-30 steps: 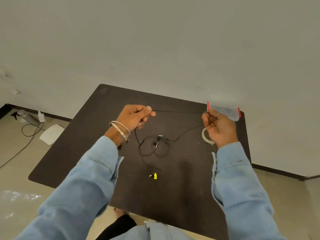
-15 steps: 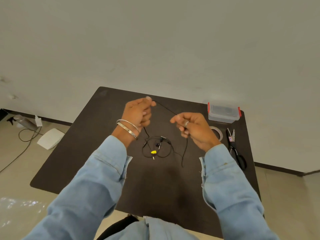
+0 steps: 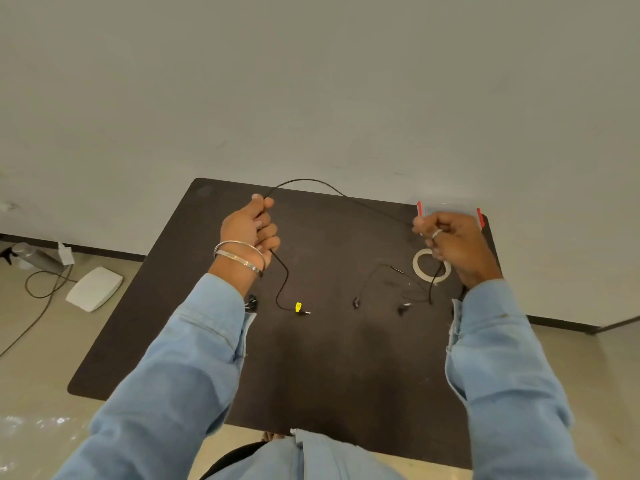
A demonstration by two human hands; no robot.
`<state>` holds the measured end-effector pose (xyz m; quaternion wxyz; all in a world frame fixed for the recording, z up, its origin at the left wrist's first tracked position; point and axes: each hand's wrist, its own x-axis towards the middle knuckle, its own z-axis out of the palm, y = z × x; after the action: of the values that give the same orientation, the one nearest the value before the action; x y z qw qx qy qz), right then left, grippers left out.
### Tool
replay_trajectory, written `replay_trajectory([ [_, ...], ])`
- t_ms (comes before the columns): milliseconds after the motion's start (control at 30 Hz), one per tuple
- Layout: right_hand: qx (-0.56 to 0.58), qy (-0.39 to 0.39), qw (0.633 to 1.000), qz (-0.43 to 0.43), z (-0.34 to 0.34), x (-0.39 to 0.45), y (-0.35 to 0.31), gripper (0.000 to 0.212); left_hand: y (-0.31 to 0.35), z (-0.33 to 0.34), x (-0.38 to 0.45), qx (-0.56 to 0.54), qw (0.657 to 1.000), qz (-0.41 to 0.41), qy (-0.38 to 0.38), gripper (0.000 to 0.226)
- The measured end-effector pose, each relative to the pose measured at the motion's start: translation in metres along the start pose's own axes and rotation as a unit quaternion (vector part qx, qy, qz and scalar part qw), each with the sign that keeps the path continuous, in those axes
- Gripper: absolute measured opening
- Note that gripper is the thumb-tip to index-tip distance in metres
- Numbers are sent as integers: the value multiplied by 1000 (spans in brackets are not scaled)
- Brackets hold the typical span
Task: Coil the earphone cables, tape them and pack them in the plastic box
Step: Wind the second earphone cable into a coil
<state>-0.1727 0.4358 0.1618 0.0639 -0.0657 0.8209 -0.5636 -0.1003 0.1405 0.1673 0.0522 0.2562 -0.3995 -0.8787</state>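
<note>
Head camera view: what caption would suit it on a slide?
Both hands, left and right, stretch an earphone cable above a dark table.

A bare, plain indoor room, more like an office or a test space than a home. A blank off-white wall rises beyond both hands, with a dark skirting strip where it meets the pale tiled floor. A dark, unadorned surface stands under the hands. Left of the left hand, a white flat device and a loose cable lie on the floor
</note>
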Motion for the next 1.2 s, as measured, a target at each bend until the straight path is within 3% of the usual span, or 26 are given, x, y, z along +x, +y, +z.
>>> replay_trajectory([
  [67, -48, -86, 994, 55, 12, -1, -5, 21, -2, 7, -1, 49, 998, -24, -29, 30],
  [133, -187, -110, 975, 55, 25, -1, -6, 34, -3, 14, -4, 120, 990, -32, -60, 29],
  [167, -223, -88, 971, 24, 33, -2, -7, 46, -3, 18, -6, 164, 983, -30, -76, 28],
  [267, -147, -65, 981, -109, 59, -9, -25, 76, -5, 30, -12, 290, 949, -18, -125, 29],
  [367, -158, -117, 961, -192, 78, -9, -40, 54, -5, 36, -15, 345, 923, -8, -167, 31],
  [467, -82, -154, 969, -174, 79, -8, -46, 14, -3, 34, -14, 339, 923, -10, -183, 31],
  [533, 4, -153, 979, -136, 74, -8, -42, 14, -2, 28, -15, 349, 917, -16, -191, 32],
  [667, 65, -45, 992, -101, 57, -5, -39, 24, -4, 13, -14, 347, 916, -31, -197, 32],
  [800, 144, 168, 975, 6, 46, 6, -31, 26, -5, 4, -13, 361, 912, -27, -194, 32],
  [867, 94, 265, 958, 54, 43, 12, -20, 25, -8, 2, -12, 358, 914, -28, -189, 32],
  [900, -9, 273, 960, 68, 42, 15, -13, 23, -9, 1, -12, 342, 920, -34, -185, 31],
  [967, -256, 204, 942, 76, 45, 13, -4, 33, -11, 2, -11, 304, 935, -50, -176, 30],
  [1000, -322, 162, 932, 37, 50, 10, -4, 43, -12, 3, -11, 291, 939, -57, -172, 30],
  [1100, -273, 20, 948, -161, 73, 0, -16, 49, -16, 8, -12, 274, 943, -73, -172, 29],
  [1200, -156, -87, 955, -235, 92, -10, -28, 33, -18, 14, -13, 271, 941, -89, -183, 30],
])
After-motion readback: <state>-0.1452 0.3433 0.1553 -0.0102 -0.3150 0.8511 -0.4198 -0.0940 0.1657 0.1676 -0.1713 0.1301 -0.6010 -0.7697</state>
